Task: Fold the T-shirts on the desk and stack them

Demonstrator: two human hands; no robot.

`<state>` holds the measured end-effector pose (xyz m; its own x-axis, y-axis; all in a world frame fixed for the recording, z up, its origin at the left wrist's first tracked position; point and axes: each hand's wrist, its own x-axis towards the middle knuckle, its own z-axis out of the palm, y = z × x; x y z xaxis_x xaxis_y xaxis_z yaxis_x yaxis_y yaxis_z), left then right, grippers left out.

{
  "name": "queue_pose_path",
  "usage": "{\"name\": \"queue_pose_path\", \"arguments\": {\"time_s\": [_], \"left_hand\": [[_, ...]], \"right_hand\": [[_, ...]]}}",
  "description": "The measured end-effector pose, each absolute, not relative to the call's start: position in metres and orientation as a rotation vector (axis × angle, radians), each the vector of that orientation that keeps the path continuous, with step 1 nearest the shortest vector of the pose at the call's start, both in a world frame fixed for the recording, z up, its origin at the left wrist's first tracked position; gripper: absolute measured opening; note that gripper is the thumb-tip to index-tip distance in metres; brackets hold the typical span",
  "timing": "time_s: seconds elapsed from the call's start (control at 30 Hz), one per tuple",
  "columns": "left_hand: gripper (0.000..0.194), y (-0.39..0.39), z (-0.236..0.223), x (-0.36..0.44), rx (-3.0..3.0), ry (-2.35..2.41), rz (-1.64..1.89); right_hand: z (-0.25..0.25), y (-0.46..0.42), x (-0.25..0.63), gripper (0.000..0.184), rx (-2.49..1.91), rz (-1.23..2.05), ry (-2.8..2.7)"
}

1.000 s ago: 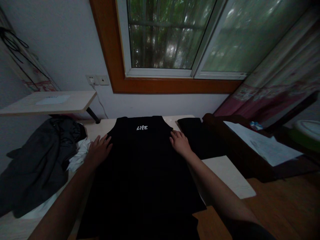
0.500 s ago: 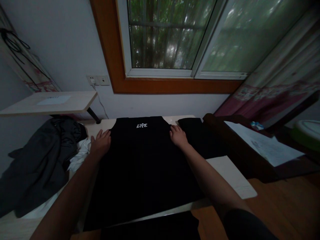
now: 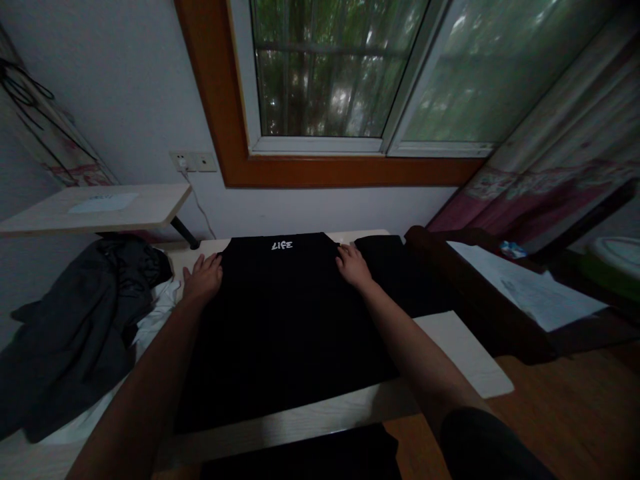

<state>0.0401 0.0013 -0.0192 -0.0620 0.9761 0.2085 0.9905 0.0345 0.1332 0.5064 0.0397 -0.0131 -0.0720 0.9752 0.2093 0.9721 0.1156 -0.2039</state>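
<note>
A black shirt [image 3: 285, 320] with small white lettering near its far edge lies spread flat on the pale table [image 3: 320, 410]. My left hand [image 3: 204, 277] rests on its far left edge, fingers stretched out and slightly apart. At the opposite far corner, my right hand [image 3: 354, 265] lies on the shirt's right edge with its fingers extended. Neither hand visibly grips the cloth. Just right of my right hand lies another black cloth [image 3: 395, 267], folded or bunched; its details are lost in the dark.
To the left, a dark grey garment [image 3: 85, 333] is heaped over white cloth [image 3: 159, 310] beneath a raised shelf [image 3: 110, 207]. A dark brown piece of furniture [image 3: 480, 300] bearing paper sheets [image 3: 525, 287] stands right. Below the table's near edge is more black fabric [image 3: 305, 457].
The shirt's near edge has shifted away from me, baring a wider strip of table in front. My hands stay at the far corners, almost unmoved.
</note>
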Motion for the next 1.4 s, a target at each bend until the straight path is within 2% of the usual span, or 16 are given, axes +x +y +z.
{"name": "queue_pose_path", "arguments": {"time_s": [0.17, 0.33, 0.53, 0.73, 0.87, 0.97, 1.17, 1.3, 1.4], "left_hand": [[0.052, -0.022, -0.022, 0.037, -2.170, -2.037, -0.400], [0.046, -0.052, -0.023, 0.030, -2.483, -1.734, -0.411], [0.042, -0.093, -0.015, 0.026, -2.847, -1.411, -0.379], [0.053, -0.130, -0.008, 0.021, -2.946, -1.291, -0.402], [0.061, -0.151, -0.005, 0.016, -2.960, -1.285, -0.397], [0.057, -0.163, -0.006, 0.012, -2.950, -1.288, -0.408], [0.031, -0.170, -0.010, 0.008, -2.892, -1.393, -0.611], [0.018, -0.166, -0.013, 0.005, -2.917, -1.374, -0.731], [0.016, -0.165, -0.014, 0.003, -2.926, -1.416, -0.731]], "right_hand": [[-0.016, 0.007, 0.517, 0.053, -1.735, 0.036, -2.190], [-0.017, -0.040, 0.539, 0.052, -1.528, 0.188, -2.341], [-0.009, -0.087, 0.560, 0.071, -1.404, 0.470, -2.407], [0.006, -0.112, 0.564, 0.086, -1.382, 0.659, -2.454], [0.015, -0.116, 0.568, 0.089, -1.348, 0.722, -2.506], [0.019, -0.113, 0.569, 0.083, -1.363, 0.722, -2.519], [0.023, -0.108, 0.543, 0.052, -1.248, 0.601, -2.478], [0.018, -0.115, 0.516, 0.052, -1.150, 0.605, -2.499], [0.011, -0.121, 0.505, 0.052, -1.168, 0.526, -2.481]]}}
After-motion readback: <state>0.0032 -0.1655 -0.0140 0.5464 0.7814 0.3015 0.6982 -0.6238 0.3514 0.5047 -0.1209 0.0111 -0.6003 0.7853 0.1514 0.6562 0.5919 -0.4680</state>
